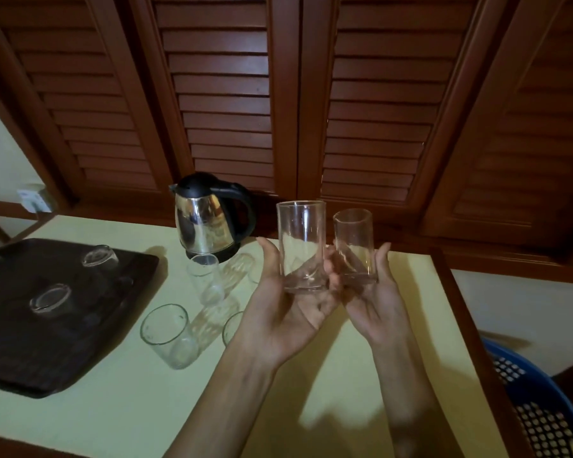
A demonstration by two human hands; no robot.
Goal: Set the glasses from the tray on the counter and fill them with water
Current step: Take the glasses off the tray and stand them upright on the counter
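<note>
Progress stood near halfway. Left hand [278, 312] gripped one upright glass [302, 246]; right hand [374, 302] gripped another [354, 246], both held above the counter [344, 375]. Three glasses [169, 335] stood at 9 o'clock. Two [52, 297] remained inverted on the tray [24, 365]. None held water; kettle [209, 219] at 11 o'clock.

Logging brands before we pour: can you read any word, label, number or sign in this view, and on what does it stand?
No text can be read in this view.
Steel electric kettle with black lid and handle: a faint mark on its body, too blurred to read.
White wall socket at far left: no legible marking.
Clear glasses held in the left hand and right hand, and the dark brown tray: no print seen.
</note>
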